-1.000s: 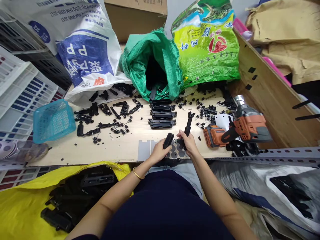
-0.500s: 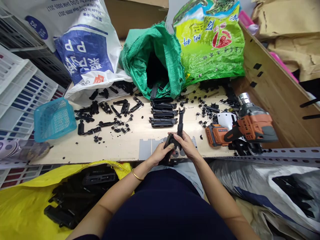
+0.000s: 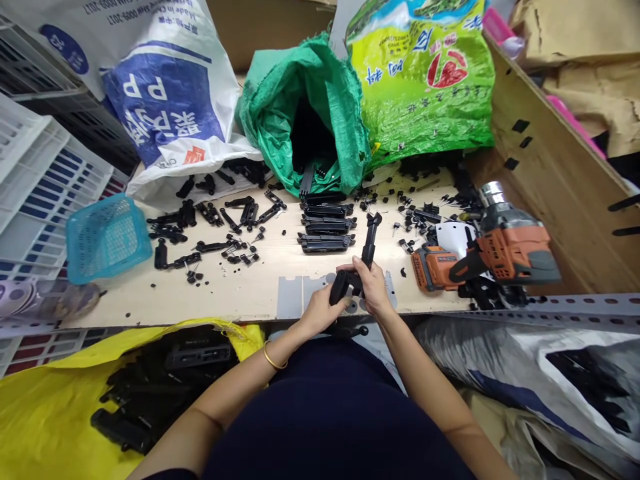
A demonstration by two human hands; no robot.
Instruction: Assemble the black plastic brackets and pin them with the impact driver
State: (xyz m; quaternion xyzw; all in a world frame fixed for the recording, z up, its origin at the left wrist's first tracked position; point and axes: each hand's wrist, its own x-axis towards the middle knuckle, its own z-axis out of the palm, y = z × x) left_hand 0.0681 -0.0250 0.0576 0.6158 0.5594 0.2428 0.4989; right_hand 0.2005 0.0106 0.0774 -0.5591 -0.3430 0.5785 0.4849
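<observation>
A black jointed plastic piece (image 3: 370,241) is between my two hands at the front edge of the bench. My left hand (image 3: 321,311) is closed around its thick lower part at the left. My right hand (image 3: 375,287) grips the part at the right, from which a long arm with a forked tip points up and away. Fingers hide the joint in the middle. Below the hands, over the lap, shows a dark rod with a round end (image 3: 364,331). Just beyond lies a stack of similar black folded pieces (image 3: 327,244), and grey flat plates (image 3: 290,297) are on the bench under the hands.
An orange cordless power tool (image 3: 515,253) rests on the right. Small black parts lie scattered on both sides. A blue basket (image 3: 107,243) stands left; a green sack (image 3: 260,100) opens toward me at the back. A yellow sack (image 3: 40,407) of black parts is below left.
The black piece has turned in my hands, its arm now leaning right and farther away. My right hand has shifted slightly right. The rod with the round end has come into view below.
</observation>
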